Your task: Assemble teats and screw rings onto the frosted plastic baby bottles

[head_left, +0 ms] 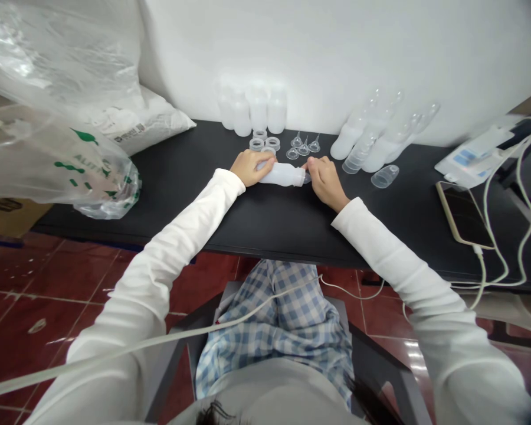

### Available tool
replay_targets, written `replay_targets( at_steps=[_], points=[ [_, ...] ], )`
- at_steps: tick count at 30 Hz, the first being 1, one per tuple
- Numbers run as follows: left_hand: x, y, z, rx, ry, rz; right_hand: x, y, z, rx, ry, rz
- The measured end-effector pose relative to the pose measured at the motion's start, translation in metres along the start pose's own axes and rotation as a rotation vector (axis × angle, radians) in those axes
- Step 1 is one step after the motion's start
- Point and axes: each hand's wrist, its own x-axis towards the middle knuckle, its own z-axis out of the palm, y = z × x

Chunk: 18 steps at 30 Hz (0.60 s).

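Note:
My left hand point(250, 167) is wrapped round the base of a translucent white feeding bottle point(283, 175), which lies on its side just over the black table. At the bottle's neck, my right hand point(326, 180) pinches a clear teat point(307, 177); its fingertips partly hide it. Several collar rings point(272, 143) are grouped behind my left hand. Beyond the bottle's neck stand several loose clear teats point(303, 147). Upright bottles point(242, 113) without teats line the wall.
To the right are several bottles with teats point(366, 137), a stack of clear caps point(357, 154) and a single cap point(385, 176). A phone point(464, 213) with a white cable lies farther right. Plastic bags point(101, 159) bulge over the table's left end. Another cable point(248, 316) crosses my lap.

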Motion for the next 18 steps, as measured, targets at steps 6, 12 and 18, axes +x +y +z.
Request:
replay_targets(
  at_steps=[6, 12, 18],
  points=[
    [0.0003, -0.0031, 0.0012, -0.011, 0.088, -0.064, -0.0011, -0.0032, -0.0022, 0.051, 0.015, -0.209],
    [-0.0003, -0.0043, -0.0010, 0.005, 0.089, -0.032, 0.0009, 0.0030, -0.0006, 0.046, -0.014, -0.245],
    [-0.0035, -0.0031, -0.0065, 0.072, 0.060, 0.075, -0.0007, -0.0029, -0.0059, -0.034, -0.073, -0.197]
  ],
)
